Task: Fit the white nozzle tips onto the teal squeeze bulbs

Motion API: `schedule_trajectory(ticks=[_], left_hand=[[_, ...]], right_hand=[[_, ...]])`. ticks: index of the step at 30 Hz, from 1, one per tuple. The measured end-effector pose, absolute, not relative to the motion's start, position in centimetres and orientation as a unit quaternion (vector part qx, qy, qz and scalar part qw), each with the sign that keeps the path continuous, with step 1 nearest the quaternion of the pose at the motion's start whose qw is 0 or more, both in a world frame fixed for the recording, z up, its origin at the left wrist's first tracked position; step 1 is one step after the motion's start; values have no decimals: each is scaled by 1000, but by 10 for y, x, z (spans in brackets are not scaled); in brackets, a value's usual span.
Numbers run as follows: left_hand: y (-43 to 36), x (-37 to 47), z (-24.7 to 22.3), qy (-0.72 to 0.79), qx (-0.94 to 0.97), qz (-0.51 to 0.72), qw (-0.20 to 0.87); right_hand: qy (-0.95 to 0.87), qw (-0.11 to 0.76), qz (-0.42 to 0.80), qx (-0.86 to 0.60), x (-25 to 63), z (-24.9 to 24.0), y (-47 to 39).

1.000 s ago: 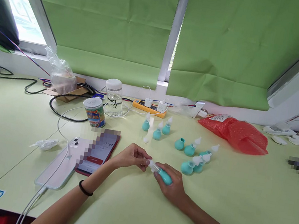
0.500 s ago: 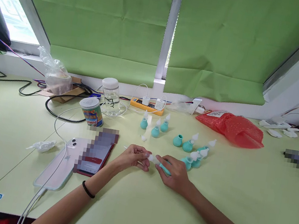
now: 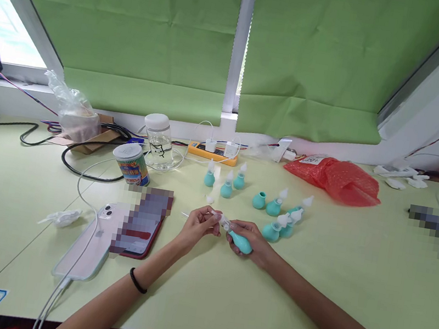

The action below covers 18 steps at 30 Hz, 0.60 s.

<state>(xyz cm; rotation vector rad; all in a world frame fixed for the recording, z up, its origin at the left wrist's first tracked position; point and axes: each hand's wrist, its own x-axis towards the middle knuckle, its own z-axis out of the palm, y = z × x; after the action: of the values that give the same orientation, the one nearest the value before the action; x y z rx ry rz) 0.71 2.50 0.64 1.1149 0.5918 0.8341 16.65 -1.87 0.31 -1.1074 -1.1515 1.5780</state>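
My right hand (image 3: pixel 247 236) is wrapped round a teal rubber bulb (image 3: pixel 241 243), its round end pointing toward me and to the right. From the bulb's neck a clear nozzle tip (image 3: pixel 225 223) points left, and my left hand (image 3: pixel 202 225) pinches it between thumb and fingers. Whether the tip is seated in the neck I cannot tell. A thin white stick (image 3: pixel 185 214) shows just left of my left fingers; its other end is hidden. Beyond my hands stand several similar bulbs with clear tips, one of them a teal bulb (image 3: pixel 226 189). An open-necked bulb (image 3: pixel 259 200) has no tip.
Left of my hands lie a phone with a red case (image 3: pixel 149 242) and a pale phone (image 3: pixel 88 244) on a white cable. A patterned can (image 3: pixel 131 164), a lidded jar (image 3: pixel 159 144) and an orange power strip (image 3: pixel 200 151) stand behind. A red plastic bag (image 3: pixel 337 180) lies back right.
My right hand has turned the bulb, so more of its teal body and clear tip shows. Both hands have stayed close together; the whole view has shifted slightly.
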Motion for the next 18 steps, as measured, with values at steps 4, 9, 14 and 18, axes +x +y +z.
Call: schedule_trajectory(ticks=[4, 9, 14, 18], left_hand=[[23, 8, 4, 246, 490, 373, 748], [20, 7, 3, 242, 477, 358, 765], [15, 10, 4, 248, 453, 358, 778], [13, 12, 4, 244, 436, 353, 791]], right_hand=[[-490, 442, 598, -455, 164, 3, -25], [-575, 483, 447, -486, 157, 1, -36], [-563, 503, 427, -497, 153, -2, -39], [-554, 488, 479, -475, 156, -3, -36]])
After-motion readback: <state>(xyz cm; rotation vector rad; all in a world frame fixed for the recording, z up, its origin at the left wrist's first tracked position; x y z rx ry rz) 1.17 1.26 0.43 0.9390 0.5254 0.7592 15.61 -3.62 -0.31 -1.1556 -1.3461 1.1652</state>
